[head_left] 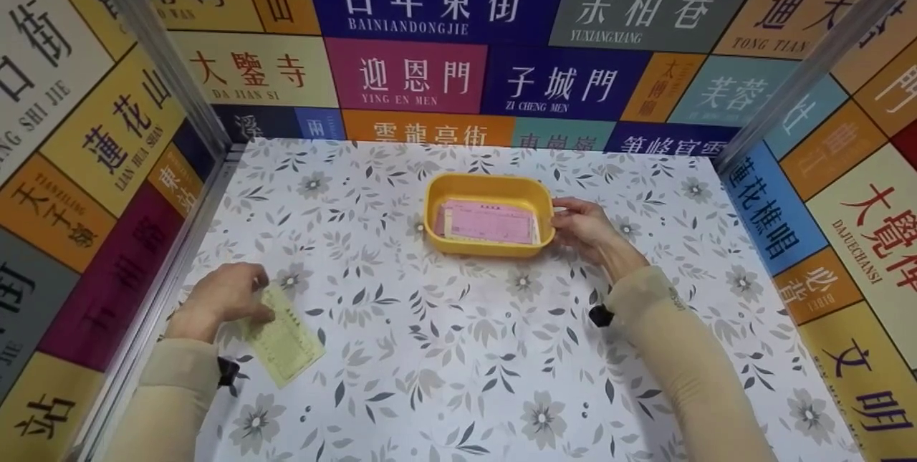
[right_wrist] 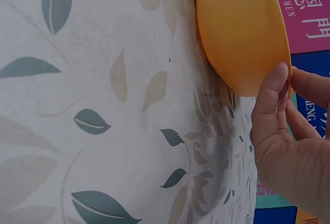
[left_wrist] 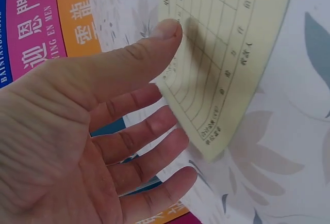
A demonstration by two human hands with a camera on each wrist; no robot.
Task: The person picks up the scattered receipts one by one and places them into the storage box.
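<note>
In the head view, my left hand (head_left: 228, 299) holds a pale yellow receipt slip (head_left: 292, 347) by its upper left edge, low over the left of the table. The thumb (left_wrist: 165, 33) crosses the slip's ruled, printed face in the left wrist view, and the fingertips run behind its edge. Farther back, my right hand (head_left: 589, 229) pinches the right end wall of a shallow yellow plastic box (head_left: 489, 250). Inside the box lie pink receipt slips (head_left: 491, 222) with a pale edge showing beneath. The right wrist view has the thumb pressed on the box's outer wall (right_wrist: 242, 33).
A white cloth with grey leaves and flowers (head_left: 444, 347) covers the table. Coloured panels with place names (head_left: 412, 79) stand behind and on both sides. Metal posts (head_left: 179, 82) rise at the back corners. Each wrist wears a small black device (head_left: 600, 316).
</note>
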